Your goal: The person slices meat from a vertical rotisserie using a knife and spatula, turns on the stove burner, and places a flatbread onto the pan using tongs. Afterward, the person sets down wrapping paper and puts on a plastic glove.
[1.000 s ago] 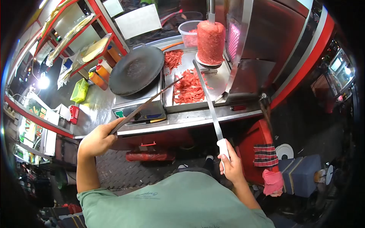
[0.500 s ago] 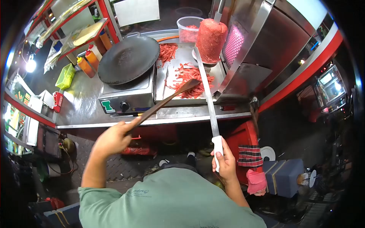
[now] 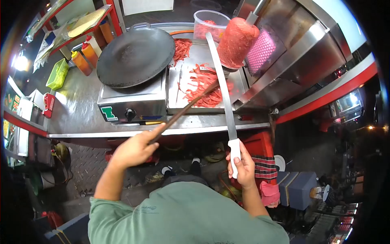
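Right hand (image 3: 243,166): closed round the white handle of a long knife (image 3: 226,91), thumb laid against the handle, just out from the counter's front edge. Left hand (image 3: 136,149): fingers curled round the near end of a dark brown tool (image 3: 189,106), forefinger along it, also in front of that edge.

Knife runs from the right fist over the front edge of the counter (image 3: 77,110) and above the tray; blade long, narrow, pale metal, rounded tip. Tool slants up from the left fist toward the right, far end at mid-blade; can't tell if they touch.

Beyond both hands, metal tray (image 3: 202,51), with red meat strips (image 3: 199,93) heaped loosely toward its front edge, a smaller heap at its far left corner. Left of tray: stove (image 3: 154,99) near the counter's front edge, dark round pan (image 3: 134,59) on top. Red meat cone (image 3: 237,42) on a vertical spit, tilted in view, by the tray's far right corner; clear tub (image 3: 201,30) holding meat behind.
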